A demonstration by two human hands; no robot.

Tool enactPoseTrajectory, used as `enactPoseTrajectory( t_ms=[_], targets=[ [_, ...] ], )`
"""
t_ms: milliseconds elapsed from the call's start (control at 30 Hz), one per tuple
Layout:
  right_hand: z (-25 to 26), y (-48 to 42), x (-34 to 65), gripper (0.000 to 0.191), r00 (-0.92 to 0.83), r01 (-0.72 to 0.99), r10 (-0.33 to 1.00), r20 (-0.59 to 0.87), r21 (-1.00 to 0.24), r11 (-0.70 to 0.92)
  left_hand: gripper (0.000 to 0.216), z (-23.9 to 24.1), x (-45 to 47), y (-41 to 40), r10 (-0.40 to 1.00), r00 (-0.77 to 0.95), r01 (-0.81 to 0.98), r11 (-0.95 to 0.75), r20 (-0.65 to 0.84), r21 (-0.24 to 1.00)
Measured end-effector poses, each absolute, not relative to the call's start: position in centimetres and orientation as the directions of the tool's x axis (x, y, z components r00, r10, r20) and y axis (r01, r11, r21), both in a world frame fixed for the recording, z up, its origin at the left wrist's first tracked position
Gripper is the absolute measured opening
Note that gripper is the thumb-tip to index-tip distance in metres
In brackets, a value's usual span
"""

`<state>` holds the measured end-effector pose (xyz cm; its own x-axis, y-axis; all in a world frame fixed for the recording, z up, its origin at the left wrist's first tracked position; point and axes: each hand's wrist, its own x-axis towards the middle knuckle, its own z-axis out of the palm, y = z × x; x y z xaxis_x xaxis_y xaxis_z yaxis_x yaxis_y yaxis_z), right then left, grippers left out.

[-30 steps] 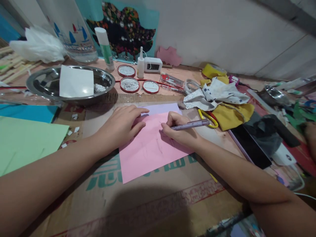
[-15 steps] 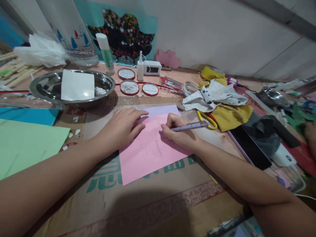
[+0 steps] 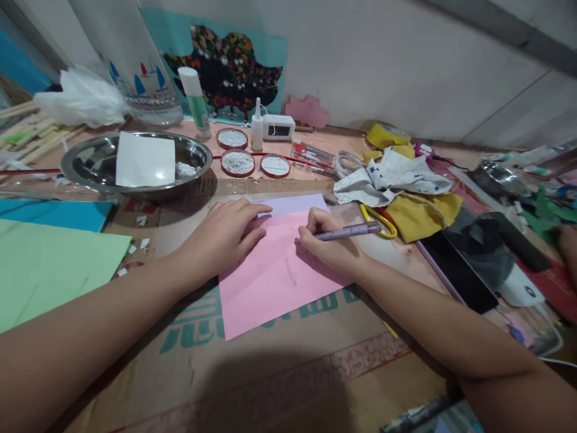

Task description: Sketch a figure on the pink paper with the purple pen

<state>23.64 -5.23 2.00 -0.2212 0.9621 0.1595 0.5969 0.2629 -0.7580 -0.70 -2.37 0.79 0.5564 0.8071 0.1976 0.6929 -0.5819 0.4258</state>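
Pinching a slim purple pen (image 3: pixel 356 230), the right hand (image 3: pixel 334 249) has edged toward three o'clock on rectangular pink paper (image 3: pixel 252 300), left hand (image 3: pixel 225 234) fingers spread at ten, so marking seemingly continues.

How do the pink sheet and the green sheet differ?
The pink sheet is under the left hand and the right hand, which holds a pen; the green sheet lies off to their left. The pink sheet is within the picture, while the green sheet runs past its left edge. Both bear faint dark lines.
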Motion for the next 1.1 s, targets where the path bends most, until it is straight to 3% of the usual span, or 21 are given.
enactPoseTrajectory(
  t_ms=[733,1000,1100],
  targets=[
    [2.2,-5.2,24.0,0.025,-0.181,0.629,0.967,0.178,-0.735,0.253,0.041,0.9,-0.7,-2.4,0.813,0.552,0.701,-0.573,0.187,0.423],
    [2.5,-5.4,25.0,0.031,-0.008,0.488,0.985,0.172,-0.859,0.154,0.041,0.8,-0.7,-2.3,0.814,0.553,0.702,-0.570,0.178,0.427],
    [2.6,-5.2,25.3,0.032,-0.015,0.475,0.985,0.173,-0.865,0.160,0.041,0.8,-0.7,-2.3,0.814,0.554,0.701,-0.569,0.175,0.429]
  ],
)
